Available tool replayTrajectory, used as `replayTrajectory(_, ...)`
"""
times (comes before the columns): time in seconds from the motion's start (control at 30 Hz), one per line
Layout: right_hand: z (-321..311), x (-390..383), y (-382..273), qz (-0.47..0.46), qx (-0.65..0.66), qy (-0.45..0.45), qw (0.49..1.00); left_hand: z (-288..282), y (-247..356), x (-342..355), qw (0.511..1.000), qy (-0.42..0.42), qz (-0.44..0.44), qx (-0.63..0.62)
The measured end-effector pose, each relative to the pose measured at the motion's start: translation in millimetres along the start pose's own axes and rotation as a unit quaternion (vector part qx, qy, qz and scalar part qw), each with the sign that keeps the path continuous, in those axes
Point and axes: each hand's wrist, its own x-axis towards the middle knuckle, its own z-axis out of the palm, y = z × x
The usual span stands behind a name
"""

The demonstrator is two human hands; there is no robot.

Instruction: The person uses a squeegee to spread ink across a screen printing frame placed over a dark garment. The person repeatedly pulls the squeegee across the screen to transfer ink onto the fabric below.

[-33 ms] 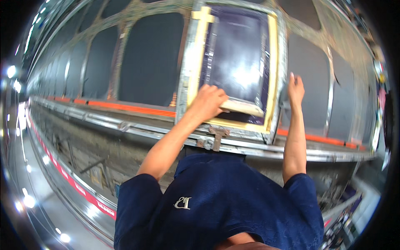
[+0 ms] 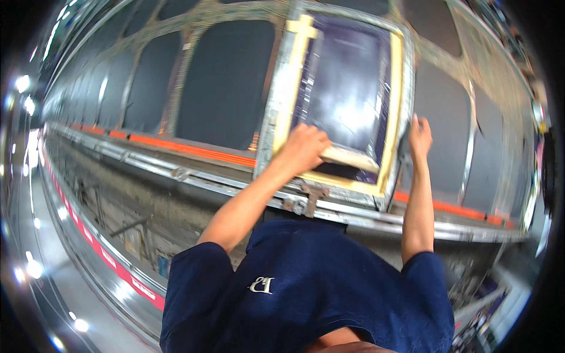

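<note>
My left hand point(image 2: 305, 148) is closed round the left end of a pale squeegee point(image 2: 352, 157). The squeegee lies across the lower part of a screen-printing frame point(image 2: 406, 106), which has metal sides and yellow tape along its inner edges. Dark purple ink lines the mesh borders, and the glossy middle reflects a lamp. Just outside the frame's right side is my right hand point(image 2: 421, 140), thumb and fingers raised and slightly apart, with nothing visible in it. Part of the squeegee's left end is hidden under my left fingers.
Dark fabric panels point(image 2: 226, 88) lie in a row along the long printing table, on both sides of the frame. A metal rail point(image 2: 235, 191) and an orange strip point(image 2: 194, 154) follow its near edge. A metal clamp point(image 2: 313, 197) sits at the frame's near edge.
The whole view has shifted slightly, so the frame and table appear a little further right and lower. My left hand keeps its grip on the squeegee; the right hand stays beside the frame.
</note>
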Motion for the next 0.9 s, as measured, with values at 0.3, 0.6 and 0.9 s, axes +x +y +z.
replayTrajectory(0.3, -42, -8, -112, -0.013, 0.068, -0.008, 0.998, -38, -18, -44, 0.995, 0.101, -0.024, -0.003)
replayTrajectory(0.6, 159, -121, -253, 0.021, 0.198, -0.027, 0.98, -162, -189, -194, 0.995, 0.077, -0.052, 0.046)
replayTrajectory(0.9, 182, -153, -317, 0.085, 0.127, -0.046, 0.987, -159, -202, -295, 0.995, 0.046, 0.002, 0.083)
